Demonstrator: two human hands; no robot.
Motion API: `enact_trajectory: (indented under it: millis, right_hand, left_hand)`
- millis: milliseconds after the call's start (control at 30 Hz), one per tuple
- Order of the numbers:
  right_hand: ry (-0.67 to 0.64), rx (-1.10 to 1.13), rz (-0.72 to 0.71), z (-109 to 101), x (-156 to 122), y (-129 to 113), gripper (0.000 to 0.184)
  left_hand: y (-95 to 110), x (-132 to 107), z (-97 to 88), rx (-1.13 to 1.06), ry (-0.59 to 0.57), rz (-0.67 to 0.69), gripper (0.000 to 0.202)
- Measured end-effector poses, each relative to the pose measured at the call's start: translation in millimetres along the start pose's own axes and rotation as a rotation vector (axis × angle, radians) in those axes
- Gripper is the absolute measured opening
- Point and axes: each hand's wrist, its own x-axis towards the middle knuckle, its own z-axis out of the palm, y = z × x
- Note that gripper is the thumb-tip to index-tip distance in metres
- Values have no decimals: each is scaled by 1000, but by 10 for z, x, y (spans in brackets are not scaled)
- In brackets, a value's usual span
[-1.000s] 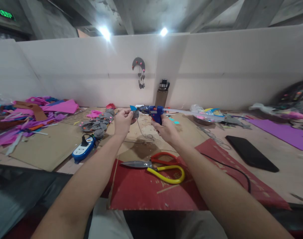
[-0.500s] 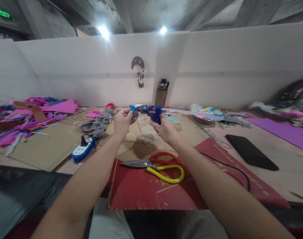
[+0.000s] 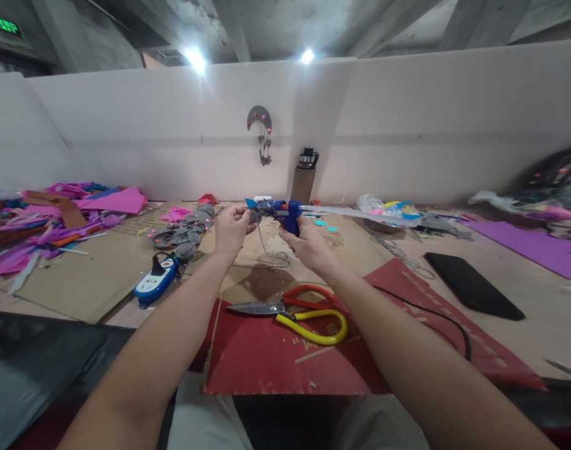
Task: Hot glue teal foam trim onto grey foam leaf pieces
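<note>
My right hand [image 3: 308, 242] is wrapped round the handle of a blue hot glue gun [image 3: 289, 215], with a long translucent glue stick [image 3: 346, 213] jutting from its back to the right. The gun's blue nozzle end points left at my left hand [image 3: 231, 230]. Between its thumb and fingers, my left hand pinches a small grey felt piece [image 3: 254, 216], partly covered by the fingers. A thin grey cord [image 3: 262, 242] hangs from that piece and curls on the cardboard. Below both hands, scissors [image 3: 308, 315] with red and yellow handles lie on red cardboard [image 3: 285, 369].
Grey felt pieces with pink dots [image 3: 182, 232] and a blue power strip [image 3: 157, 281] lie left. A black phone [image 3: 473, 285] and purple sheet [image 3: 533, 247] lie right. A bottle [image 3: 304, 178] stands at the wall; a felt moon ornament [image 3: 259, 117] hangs there. The gun's black cable [image 3: 435, 308] crosses the red cardboard.
The glue gun has shifted slightly left and tilted a little, its nozzle staying near the felt piece. My left hand is almost still.
</note>
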Motion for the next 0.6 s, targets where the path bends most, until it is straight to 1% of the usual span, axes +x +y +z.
enact_trajectory:
  millis: [233, 333, 467, 600]
  right_hand:
    - [-19, -26, -27, -10, 17, 9, 17]
    - [-22, -17, -40, -11, 23, 24, 18]
    - [1, -12, -66, -24, 36, 54, 19]
    - [24, -7, -53, -46, 36, 67, 18]
  left_hand:
    - [-33, 18, -9, 31, -7, 16, 11]
    - [-51, 21, -18, 35, -14, 16, 14]
    - [-64, 34, -30, 12, -17, 16, 21]
    - [-64, 50, -35, 2, -2, 21, 22]
